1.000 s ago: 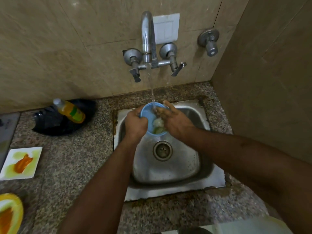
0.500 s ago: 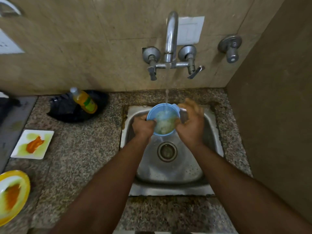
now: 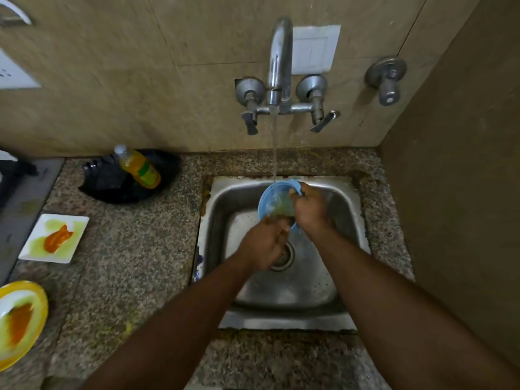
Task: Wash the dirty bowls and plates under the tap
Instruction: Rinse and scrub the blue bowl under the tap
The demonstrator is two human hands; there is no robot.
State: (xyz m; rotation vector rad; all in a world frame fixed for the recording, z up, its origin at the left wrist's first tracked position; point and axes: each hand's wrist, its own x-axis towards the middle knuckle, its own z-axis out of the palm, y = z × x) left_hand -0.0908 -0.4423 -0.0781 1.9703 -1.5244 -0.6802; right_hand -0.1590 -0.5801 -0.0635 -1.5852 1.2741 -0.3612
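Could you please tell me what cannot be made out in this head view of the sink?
- Blue bowl: inside blurred by water; near rim hidden by left hand and right hand.
- Yellow plate: cut by the left edge.
- Drain: partly hidden behind the left hand.

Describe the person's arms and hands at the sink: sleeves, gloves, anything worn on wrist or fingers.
Both forearms are bare as far as the picture's lower edge; no sleeve shows. The left hand and the right hand wear no gloves. No watch, bracelet or band sits on either wrist. No ring can be made out, though motion blur hides much of the fingers.
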